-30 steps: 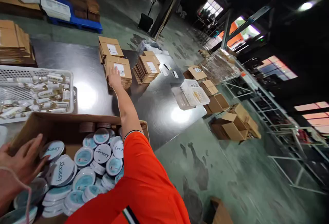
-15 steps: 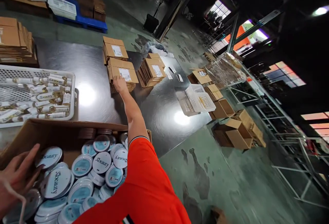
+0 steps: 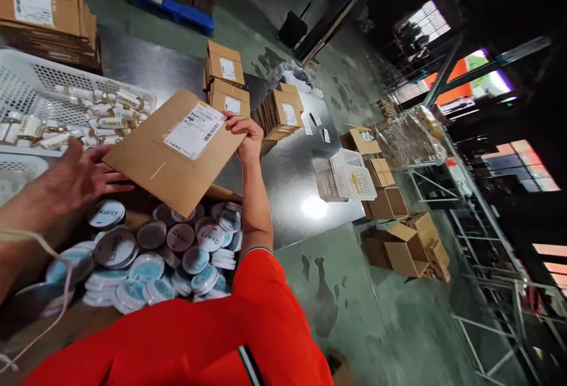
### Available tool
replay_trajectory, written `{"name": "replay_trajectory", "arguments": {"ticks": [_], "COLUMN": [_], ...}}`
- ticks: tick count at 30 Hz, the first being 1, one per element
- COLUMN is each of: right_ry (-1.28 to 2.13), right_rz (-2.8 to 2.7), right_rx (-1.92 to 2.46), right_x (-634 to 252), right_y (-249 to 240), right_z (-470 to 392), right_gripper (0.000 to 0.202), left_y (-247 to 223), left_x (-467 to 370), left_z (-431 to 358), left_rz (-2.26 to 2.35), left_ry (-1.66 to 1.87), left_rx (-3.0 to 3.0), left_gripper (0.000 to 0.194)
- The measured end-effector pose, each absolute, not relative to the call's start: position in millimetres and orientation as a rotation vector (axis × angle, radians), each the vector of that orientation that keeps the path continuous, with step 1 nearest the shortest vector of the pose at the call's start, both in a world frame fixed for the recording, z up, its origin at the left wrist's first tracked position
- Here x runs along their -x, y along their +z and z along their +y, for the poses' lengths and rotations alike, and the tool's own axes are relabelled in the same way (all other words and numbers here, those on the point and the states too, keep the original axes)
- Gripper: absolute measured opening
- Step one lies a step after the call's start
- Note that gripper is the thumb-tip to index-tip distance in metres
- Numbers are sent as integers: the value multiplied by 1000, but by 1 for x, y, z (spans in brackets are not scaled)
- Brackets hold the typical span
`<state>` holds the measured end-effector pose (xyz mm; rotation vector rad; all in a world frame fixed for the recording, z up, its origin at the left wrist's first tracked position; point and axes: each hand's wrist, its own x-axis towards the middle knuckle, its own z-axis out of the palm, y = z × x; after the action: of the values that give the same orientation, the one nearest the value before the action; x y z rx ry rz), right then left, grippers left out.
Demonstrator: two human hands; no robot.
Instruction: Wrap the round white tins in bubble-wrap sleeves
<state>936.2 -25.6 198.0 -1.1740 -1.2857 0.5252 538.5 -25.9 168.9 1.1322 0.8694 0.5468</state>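
Observation:
A flat, folded cardboard box with a white printed label is raised above the table, tilted. My right hand grips its far right corner, thumb on the label side. At its left corner, my left hand has its fingers spread; whether they touch the cardboard I cannot tell. Below lies an open carton full of round white tins, several with blue labels or "beauty" lettering. Behind my left hand, a white plastic basket holds small bottles with clear yellowish contents.
Stacks of labelled flat boxes and another stack stand on the metal table. White baskets sit at its right end. Open cartons stand on the floor beyond. A taller box stack is at far left.
My right hand has lifted a flat box off the nearer stack and brought it over the carton of tins. My left hand has risen from the tins to the box's left corner.

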Motion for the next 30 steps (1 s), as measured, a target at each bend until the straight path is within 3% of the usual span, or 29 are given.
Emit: {"name": "replay_trajectory", "arguments": {"ticks": [6, 9, 13, 15, 24, 30], "right_ry": [722, 733, 743, 759, 828, 839], "right_rz": [-1235, -1239, -1296, -1287, -1233, -1168], "right_rx": [1070, 1065, 1138, 1174, 1079, 1216], "right_x": [-906, -899, -893, -892, -893, -896], "right_y": [179, 177, 176, 175, 169, 159], "right_z": [-20, -19, -19, -19, -17, -11], "right_gripper": [46, 36, 46, 42, 20, 11], "left_y": [165, 165, 165, 166, 173, 170], "left_x": [-557, -553, -547, -544, -543, -543], "left_z": [-44, -57, -67, -70, -76, -75], "left_rz": [1002, 988, 963, 946, 1000, 982], "left_ry": [614, 721, 781, 790, 809, 794], "left_rx": [-699, -679, -781, -803, -792, -825], "left_gripper": [93, 92, 77, 74, 88, 85]}}
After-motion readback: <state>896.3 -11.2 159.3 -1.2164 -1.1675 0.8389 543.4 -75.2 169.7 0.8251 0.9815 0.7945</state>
